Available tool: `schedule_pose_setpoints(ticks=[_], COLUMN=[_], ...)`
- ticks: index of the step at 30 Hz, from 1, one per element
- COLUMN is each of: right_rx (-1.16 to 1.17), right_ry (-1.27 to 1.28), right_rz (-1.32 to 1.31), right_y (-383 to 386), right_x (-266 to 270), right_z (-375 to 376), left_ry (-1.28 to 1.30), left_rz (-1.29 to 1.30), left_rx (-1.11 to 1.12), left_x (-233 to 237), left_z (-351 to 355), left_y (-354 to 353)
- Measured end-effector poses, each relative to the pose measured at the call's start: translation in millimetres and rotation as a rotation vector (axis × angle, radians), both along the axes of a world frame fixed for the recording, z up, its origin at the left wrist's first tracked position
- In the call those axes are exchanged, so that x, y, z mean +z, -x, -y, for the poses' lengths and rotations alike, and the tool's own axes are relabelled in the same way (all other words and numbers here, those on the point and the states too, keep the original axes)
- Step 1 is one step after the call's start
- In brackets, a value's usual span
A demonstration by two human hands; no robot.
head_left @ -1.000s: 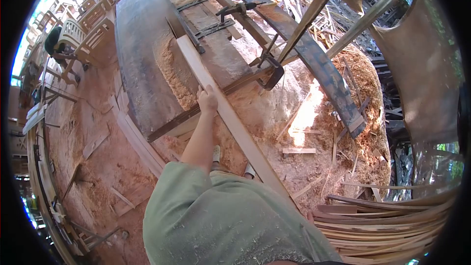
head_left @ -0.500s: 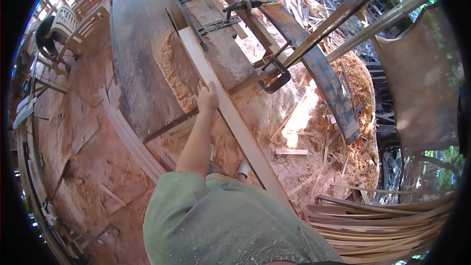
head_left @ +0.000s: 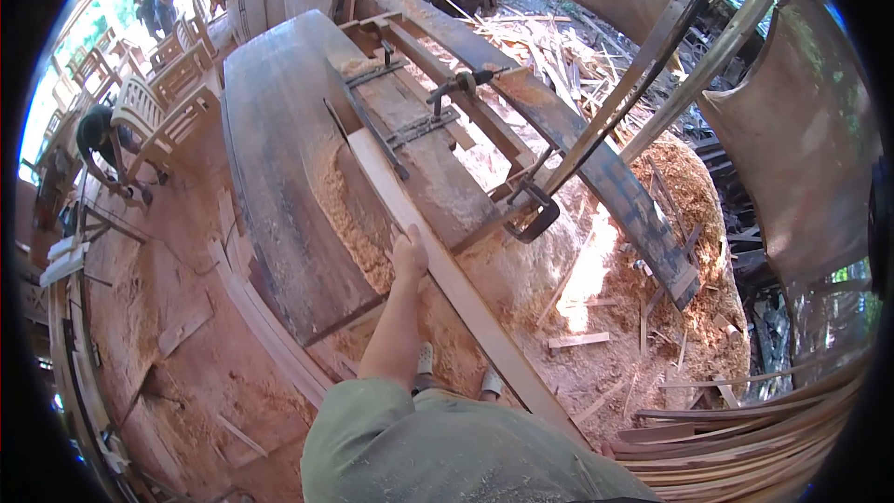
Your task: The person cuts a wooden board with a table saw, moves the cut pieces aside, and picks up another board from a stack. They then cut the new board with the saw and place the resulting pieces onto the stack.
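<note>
A long pale board (head_left: pixel 466 303) lies slanting across the near edge of a large worn metal table (head_left: pixel 279 158), its far end beside a dark metal fence strip (head_left: pixel 372 130). My left hand (head_left: pixel 408 254) grips the board's left edge near the table's front edge, fingers closed on it. Only a sliver of my right hand (head_left: pixel 607 450) shows at the board's near end, and its fingers are mostly hidden by the sleeve and body. Sawdust (head_left: pixel 345 210) is heaped on the table left of the board. A black clamp (head_left: pixel 534 214) sits on the table frame at the right.
Stacked wood strips (head_left: pixel 745 447) lie at the lower right. A slanting pole (head_left: pixel 717 65) and a sawdust mound (head_left: pixel 694 196) stand to the right. Long boards (head_left: pixel 265 317) lie on the floor at left. A person (head_left: pixel 102 144) bends beside wooden chairs (head_left: pixel 172 126); others stand farther back.
The head view has tilted up, so the table, board and hands appear lower and more of the background shows. My left hand stays on the board, with no clear movement along it.
</note>
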State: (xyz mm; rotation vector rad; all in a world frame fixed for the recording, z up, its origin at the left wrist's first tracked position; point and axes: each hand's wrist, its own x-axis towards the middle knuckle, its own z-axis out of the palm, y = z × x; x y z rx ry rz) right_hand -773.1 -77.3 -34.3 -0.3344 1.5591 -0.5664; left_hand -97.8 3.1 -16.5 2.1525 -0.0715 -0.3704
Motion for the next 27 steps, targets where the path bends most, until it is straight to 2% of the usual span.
schedule_pose_setpoints(ticks=[10,14,27], right_rx=[0.036,0.042,0.075], right_ry=[-0.029,-0.037,-0.061], right_rz=[-0.042,-0.056,-0.087], right_y=[-22,-35,-63], right_x=[-2,-2,2], right_z=[13,18,23], left_ry=[-0.031,0.023,-0.031], left_rz=[-0.038,0.006,0.032], left_rx=[-0.017,0.018,0.013], left_x=[10,5,0], left_z=[3,5,7], left_y=[-13,-19,-42])
